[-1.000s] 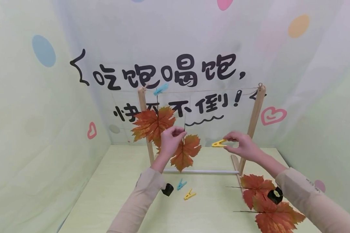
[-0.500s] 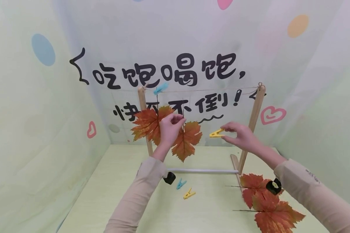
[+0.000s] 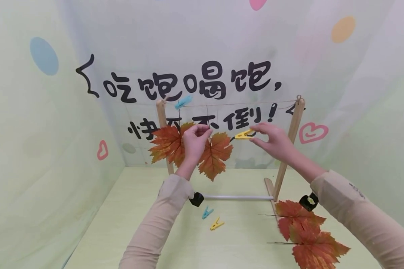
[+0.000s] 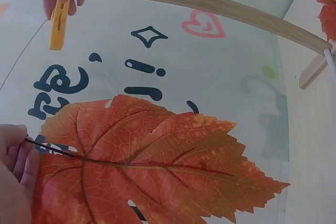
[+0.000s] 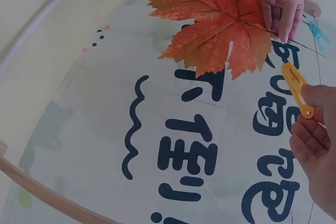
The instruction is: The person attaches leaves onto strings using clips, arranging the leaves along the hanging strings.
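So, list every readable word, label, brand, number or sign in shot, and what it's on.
"吃饱喝饱," – upper line, on the backdrop.
"快_不倒!" – lower line, same backdrop; second character partly hidden by the clipped leaf, can't confirm it.
Dark marking near the cuff of the right sleeve: too small to read.
Pale mark on the black device at the right wrist: too small to read.
No brand or number readable.

The head view is bright and even, the backdrop palest toward two o'clock; both wrist views look dimmer; a soft shadow lies near nine o'clock in the right; distortion bows the wooden post near one o'clock in the left.
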Motion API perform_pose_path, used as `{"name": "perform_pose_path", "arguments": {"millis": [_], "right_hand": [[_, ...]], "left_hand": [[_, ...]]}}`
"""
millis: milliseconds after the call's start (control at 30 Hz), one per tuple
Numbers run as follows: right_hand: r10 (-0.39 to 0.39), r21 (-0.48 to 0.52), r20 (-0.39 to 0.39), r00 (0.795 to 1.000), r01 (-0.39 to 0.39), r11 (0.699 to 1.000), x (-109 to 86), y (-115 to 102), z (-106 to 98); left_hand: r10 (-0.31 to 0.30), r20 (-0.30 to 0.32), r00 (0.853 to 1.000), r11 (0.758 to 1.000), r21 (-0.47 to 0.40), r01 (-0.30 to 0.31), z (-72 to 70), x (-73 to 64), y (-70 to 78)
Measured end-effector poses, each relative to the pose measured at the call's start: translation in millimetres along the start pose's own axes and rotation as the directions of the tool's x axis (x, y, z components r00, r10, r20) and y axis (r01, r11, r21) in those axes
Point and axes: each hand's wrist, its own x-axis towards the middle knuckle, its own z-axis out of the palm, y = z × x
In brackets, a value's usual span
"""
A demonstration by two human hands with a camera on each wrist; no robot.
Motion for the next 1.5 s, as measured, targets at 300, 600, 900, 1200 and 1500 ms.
{"name": "perform_pose_path", "arguments": {"millis": [300,600,900,1200,1500], "right_hand": [[0.009,-0.021,-0.027,1.0,-0.01,1.0,24.9,-11,-3],[0.021,0.048,-0.064,0.998,-0.018,0.999,50.9,-27,-1],[0.081,0.066,-0.072,0.994,-0.076,0.995,73.8,-37,4],[0.086,0.064,-0.101,0.991,-0.08,0.995,88.2,-38,7],[0.057,0.029,-0.17,0.984,-0.053,0.998,94.5,-38,14]], "left_hand": [[-0.008,0.0,1.0,1.0,-0.008,0.008,3.1,5.5,0.5],[-0.013,-0.02,1.0,0.999,-0.031,0.012,4.2,8.8,-1.4],[-0.035,-0.025,0.999,0.999,-0.022,0.035,4.9,10.5,-5.0],[-0.033,-0.036,0.999,0.998,-0.047,0.031,7.4,11.3,-3.4],[-0.024,-0.028,0.999,0.999,-0.031,0.023,4.6,10.3,-2.7]]}}
